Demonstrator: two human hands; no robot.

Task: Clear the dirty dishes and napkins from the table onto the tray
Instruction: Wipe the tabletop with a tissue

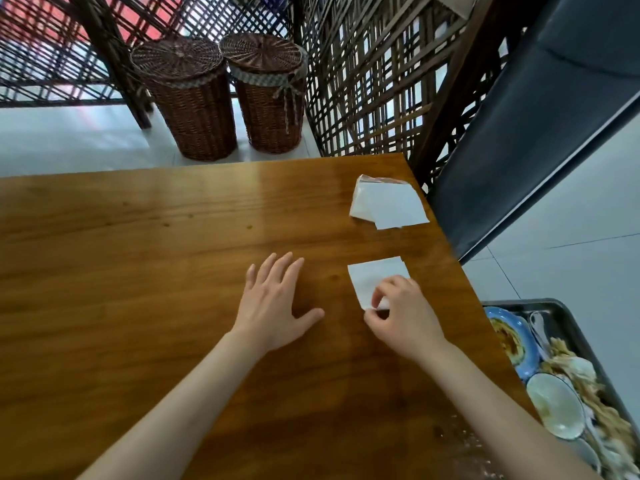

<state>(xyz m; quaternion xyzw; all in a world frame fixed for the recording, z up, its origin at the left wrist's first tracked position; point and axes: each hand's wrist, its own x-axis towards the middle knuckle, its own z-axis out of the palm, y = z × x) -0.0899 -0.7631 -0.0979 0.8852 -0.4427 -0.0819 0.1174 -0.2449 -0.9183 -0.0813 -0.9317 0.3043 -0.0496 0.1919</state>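
Note:
A small white napkin [372, 277] lies flat on the wooden table [156, 237], right of centre. My right hand [401, 315] pinches its near corner between thumb and fingers. My left hand [273, 304] rests flat on the table with fingers spread, a little left of the napkin. Farther back near the table's right edge lies a packet of white napkins [389, 204] in clear wrap. The metal tray [568, 318] sits below the table's right edge and holds a blue plate [512, 341], a white bowl [554, 405], crumpled napkins and food scraps.
Two lidded wicker baskets [221, 95] stand on the floor beyond the table's far edge, in front of a dark lattice screen [374, 74]. A dark bench back [540, 133] rises at the right. Crumbs speckle the table's near right part.

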